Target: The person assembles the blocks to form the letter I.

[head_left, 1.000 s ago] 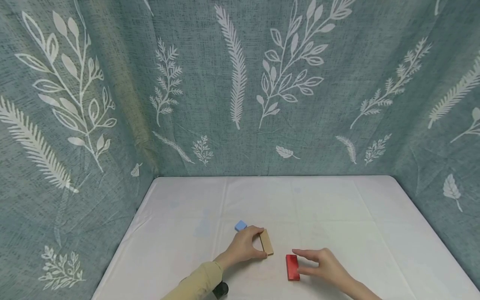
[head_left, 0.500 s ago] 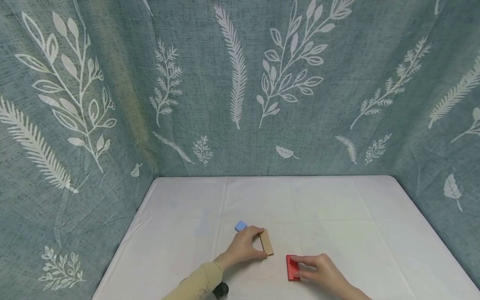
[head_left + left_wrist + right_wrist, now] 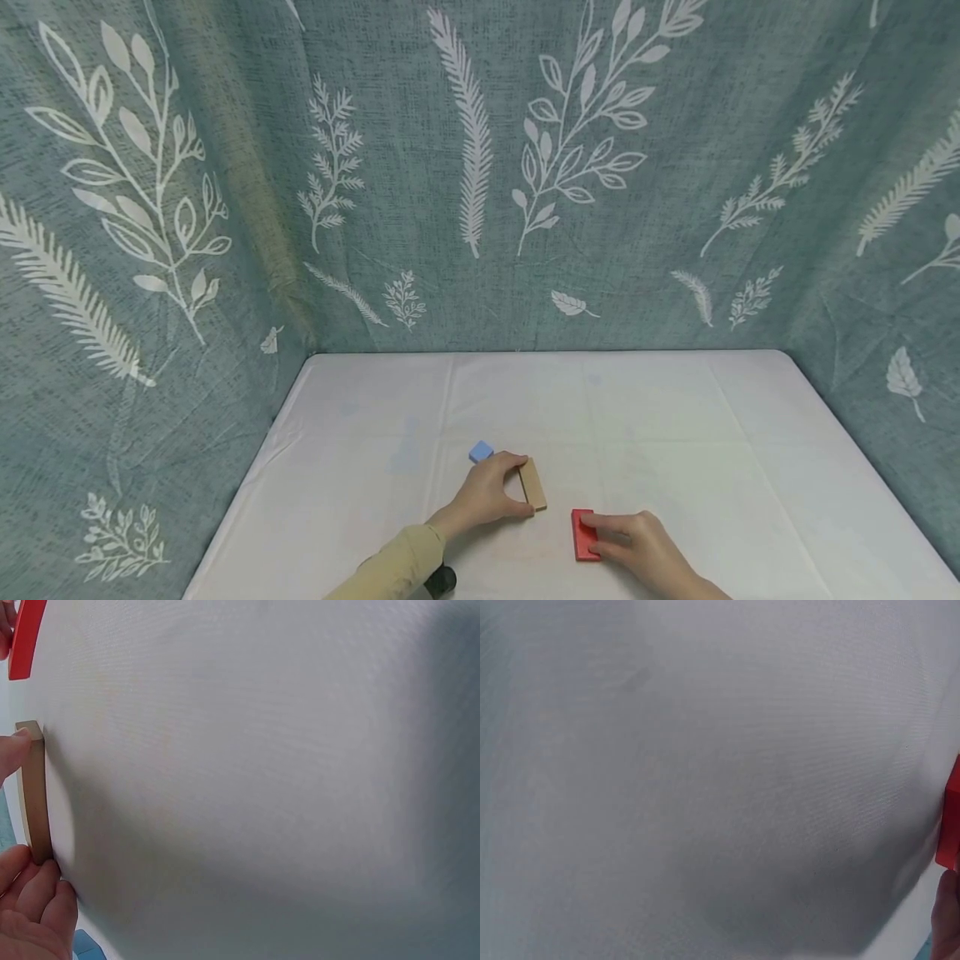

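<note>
My left hand (image 3: 487, 496) holds a tan wooden block (image 3: 533, 484) by its two ends, thumb at the near end and fingers at the far end. The left wrist view shows this block (image 3: 34, 799) upright on its narrow side against the white cloth. To the right, my right hand (image 3: 637, 542) holds a red block (image 3: 582, 536) between thumb and fingers, the fingertips overlapping its right part. At the right wrist view's edge, a finger meets one end of the red block (image 3: 950, 825). A gap separates the two blocks.
A small blue block (image 3: 482, 452) lies just beyond my left hand. A black round-ended object (image 3: 441, 580) shows beside the left sleeve (image 3: 397, 562). The white cloth (image 3: 675, 425) covers the table, and a green leaf-patterned curtain (image 3: 495, 167) hangs around it.
My right hand has come left and slightly down, its thumb and fingers closing in onto the red block. The left hand and wooden block have stayed put.
</note>
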`<state>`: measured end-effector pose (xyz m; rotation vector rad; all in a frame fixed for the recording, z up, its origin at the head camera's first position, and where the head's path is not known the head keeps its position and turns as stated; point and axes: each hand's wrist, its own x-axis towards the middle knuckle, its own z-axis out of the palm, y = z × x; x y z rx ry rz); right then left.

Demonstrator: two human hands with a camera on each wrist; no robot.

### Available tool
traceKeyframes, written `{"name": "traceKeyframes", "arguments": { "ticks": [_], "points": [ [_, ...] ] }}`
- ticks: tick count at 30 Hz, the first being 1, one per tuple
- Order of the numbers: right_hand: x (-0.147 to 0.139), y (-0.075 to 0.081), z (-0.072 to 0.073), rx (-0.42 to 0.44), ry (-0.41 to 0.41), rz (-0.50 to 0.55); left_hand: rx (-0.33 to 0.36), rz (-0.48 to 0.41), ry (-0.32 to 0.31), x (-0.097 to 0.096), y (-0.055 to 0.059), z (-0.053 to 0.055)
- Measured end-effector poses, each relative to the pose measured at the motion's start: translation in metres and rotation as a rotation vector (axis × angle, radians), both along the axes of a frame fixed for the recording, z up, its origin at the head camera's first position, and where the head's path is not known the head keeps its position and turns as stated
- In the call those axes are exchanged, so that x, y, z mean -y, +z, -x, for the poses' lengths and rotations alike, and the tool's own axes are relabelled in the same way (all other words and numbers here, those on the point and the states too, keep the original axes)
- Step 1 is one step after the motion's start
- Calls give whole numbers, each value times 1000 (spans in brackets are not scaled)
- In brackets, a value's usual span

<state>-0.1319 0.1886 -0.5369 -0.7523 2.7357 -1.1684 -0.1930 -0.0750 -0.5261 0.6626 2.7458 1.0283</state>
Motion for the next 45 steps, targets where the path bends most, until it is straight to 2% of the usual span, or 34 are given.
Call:
{"name": "traceKeyframes", "arguments": {
  "ticks": [7, 15, 25, 32, 45],
  "points": [
    [1, 0, 0, -27, 21, 0, 3, 6, 2, 0, 0, 0],
    [0, 1, 2, -40, 31, -53, -10, 15, -5, 0, -1, 0],
    [-1, -1, 4, -85, 62, -63, -9, 14, -18, -1, 2, -2],
    [-1, -1, 4, -85, 68, -62, -33, -3, -38, -5, 4, 4],
    [-3, -6, 5, -85, 69, -39, -88, -18, -83, -7, 24, 13]
  ]
}}
